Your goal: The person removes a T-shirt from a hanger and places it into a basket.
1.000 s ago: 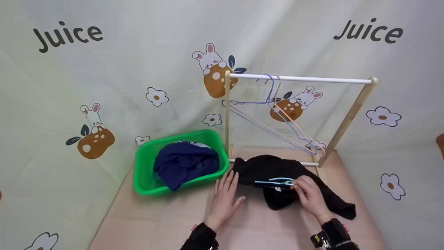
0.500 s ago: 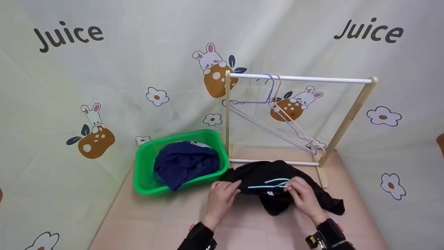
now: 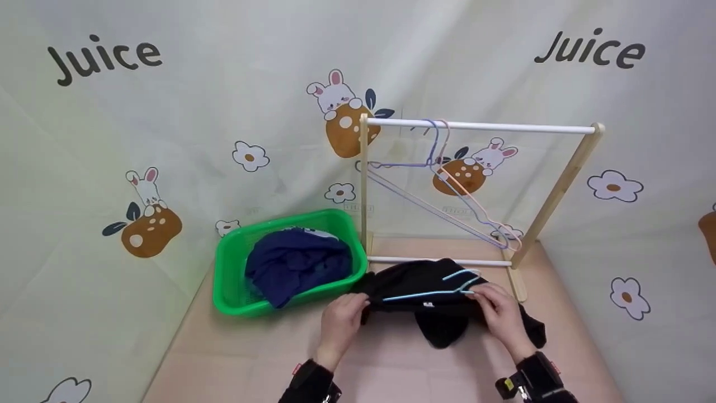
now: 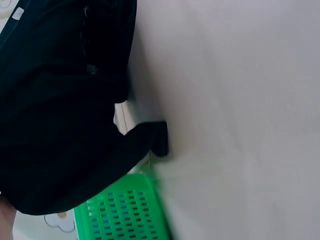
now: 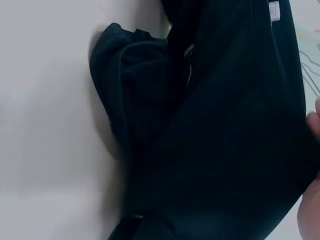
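Note:
A black shirt [image 3: 403, 285] with a small white label hangs bunched between my two hands, in front of the rack. A light blue hanger [image 3: 419, 294] shows at its upper edge, its hook toward my right hand; its ends are hidden by cloth and fingers. My left hand [image 3: 340, 323] pinches the shirt's left side, near the basket. On the other side my right hand [image 3: 499, 314] grips the shirt's edge beside the hanger's neck; whether it also holds the hanger is unclear. In the right wrist view, fingertips [image 5: 314, 122] lie against the black cloth.
Left of the shirt stands a green basket [image 3: 235, 302] with a dark blue garment [image 3: 296, 263] inside. A wooden rack [image 3: 559, 190] with white bars stands behind, bearing a purple-blue hanger [image 3: 433, 145] and a pink hanger [image 3: 475, 201]. Printed curtains [image 3: 224, 101] enclose the pinkish table [image 3: 251, 358].
My left hand has gone from lying flat by the cloth to pinching it, moving slightly left and nearer. The shirt's upper edge is spread wider, and more of the light blue hanger shows.

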Available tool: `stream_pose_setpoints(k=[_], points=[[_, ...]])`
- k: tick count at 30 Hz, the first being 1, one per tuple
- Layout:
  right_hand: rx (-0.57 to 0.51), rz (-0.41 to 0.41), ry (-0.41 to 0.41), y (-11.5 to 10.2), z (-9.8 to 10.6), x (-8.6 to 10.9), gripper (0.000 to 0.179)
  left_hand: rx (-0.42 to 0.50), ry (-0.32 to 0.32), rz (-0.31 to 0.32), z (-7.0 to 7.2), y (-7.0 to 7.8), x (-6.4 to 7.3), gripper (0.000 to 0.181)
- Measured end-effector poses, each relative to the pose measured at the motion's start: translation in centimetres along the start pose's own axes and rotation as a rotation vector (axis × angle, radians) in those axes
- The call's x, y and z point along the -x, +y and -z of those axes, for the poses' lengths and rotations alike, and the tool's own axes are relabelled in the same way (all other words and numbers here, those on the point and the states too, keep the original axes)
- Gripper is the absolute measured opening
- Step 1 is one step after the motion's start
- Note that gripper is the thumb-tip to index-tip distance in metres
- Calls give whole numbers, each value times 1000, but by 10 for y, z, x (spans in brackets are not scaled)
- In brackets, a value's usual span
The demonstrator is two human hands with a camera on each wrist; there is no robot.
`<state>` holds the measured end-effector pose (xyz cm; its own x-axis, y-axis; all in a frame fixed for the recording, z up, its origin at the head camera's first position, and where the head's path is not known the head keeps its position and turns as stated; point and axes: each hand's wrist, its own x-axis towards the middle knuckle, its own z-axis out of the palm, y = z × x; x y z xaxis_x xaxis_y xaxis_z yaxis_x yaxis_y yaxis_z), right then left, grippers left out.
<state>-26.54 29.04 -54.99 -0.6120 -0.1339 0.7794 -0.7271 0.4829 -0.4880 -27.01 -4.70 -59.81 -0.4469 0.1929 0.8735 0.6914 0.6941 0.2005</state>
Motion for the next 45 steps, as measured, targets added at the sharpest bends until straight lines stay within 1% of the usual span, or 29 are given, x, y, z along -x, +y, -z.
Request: stream_pose_setpoints(k=[3, 6, 8, 11, 14, 16, 19, 21, 22, 23, 25, 28, 30, 33, 36, 39, 41, 45], points=[[16, -56, 23, -9, 4, -4, 25, 1, 19, 23, 4, -5, 0, 15], [29, -95, 37, -10, 5, -6, 22, -8, 53, 52, 8, -9, -1, 19], [27, -112, 46, -10, 5, -7, 21, -17, 77, 82, 10, -11, -2, 17], [20, -128, 61, -11, 3, -8, 20, -22, 103, 136, 13, -14, -3, 5], [0, -157, 71, -12, 2, -9, 20, -16, 119, 196, 15, -15, -5, 6], [-24, -194, 77, -13, 1, -10, 18, -11, 124, 234, 16, -15, -5, 5], [-85, -280, 106, -14, 1, -10, 14, -1, 120, 286, 16, -15, -4, 4], [-129, -334, 129, -16, 1, -10, 12, -5, 116, 298, 16, -15, -3, 7], [-148, -353, 137, -16, 1, -10, 12, -7, 115, 294, 16, -15, -2, 10], [-163, -371, 143, -17, 1, -10, 11, -5, 109, 282, 16, -15, -1, 11], [-177, -392, 141, -19, 1, -11, 11, -13, 91, 238, 15, -15, 0, 10], [-165, -409, 118, -23, -1, -13, 11, -27, 47, 166, 13, -13, 2, 7], [-172, -434, 107, -27, -3, -16, 11, -39, 5, 145, 11, -10, 3, 6], [-180, -465, 100, -33, -8, -20, 12, -49, -81, 153, 7, -4, 6, 7], [-202, -503, 106, -39, -14, -24, 12, -45, -194, 189, 4, 3, 10, 5], [-220, -510, 128, -43, -20, -29, 13, -42, -296, 214, 1, 8, 16, 4], [-261, -504, 155, -44, -22, -33, 13, -39, -360, 228, -1, 10, 21, 4], [-360, -482, 211, -46, -26, -41, 14, -36, -466, 227, -4, 12, 31, 5]])
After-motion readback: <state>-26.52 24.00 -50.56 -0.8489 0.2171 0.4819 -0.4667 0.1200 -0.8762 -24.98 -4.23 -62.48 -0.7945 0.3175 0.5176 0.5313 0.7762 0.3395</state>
